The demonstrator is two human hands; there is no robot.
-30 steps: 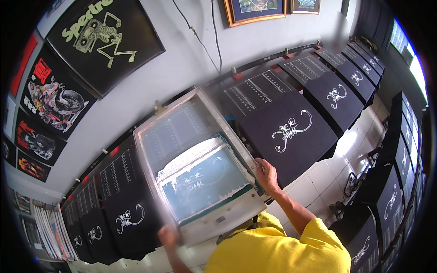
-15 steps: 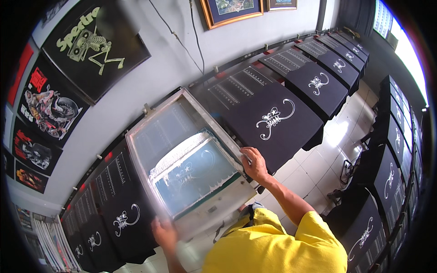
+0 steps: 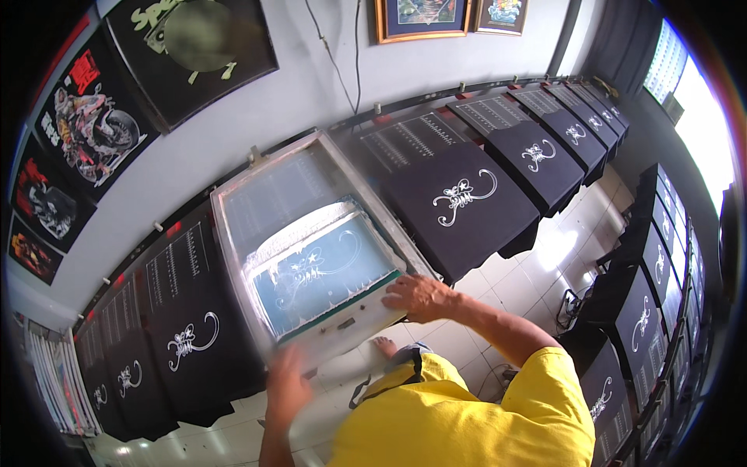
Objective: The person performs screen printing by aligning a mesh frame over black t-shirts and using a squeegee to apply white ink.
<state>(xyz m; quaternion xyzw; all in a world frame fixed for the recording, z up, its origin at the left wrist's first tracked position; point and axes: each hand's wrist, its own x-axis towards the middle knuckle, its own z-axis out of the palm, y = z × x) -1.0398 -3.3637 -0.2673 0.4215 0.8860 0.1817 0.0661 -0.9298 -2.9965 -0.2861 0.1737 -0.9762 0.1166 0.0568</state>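
Grey and worn, a rectangular frame with translucent mesh (image 3: 366, 315) lies between the two hands. The right hand (image 3: 424, 300) bends its fingers over the frame's near right corner. The left hand (image 3: 286, 385), smeared by motion, is at the near left corner; whether its fingers close on the edge I cannot tell. Just ahead of the hands, inside the frame, a pale blue panel with a scorpion-like outline (image 3: 342, 272) is bordered on its far side by a thick white arched band (image 3: 299, 237). Beyond the right hand spreads a black cloth with a white scorpion-like figure (image 3: 490, 229); left of and ahead of the left hand lies a similar black cloth (image 3: 198, 300). Well to the right of the right hand, across a white tiled floor (image 3: 490, 286), runs another row of black cloths (image 3: 654, 335). Farthest ahead, dark posters (image 3: 97, 124) hang on a pale wall (image 3: 311, 86).
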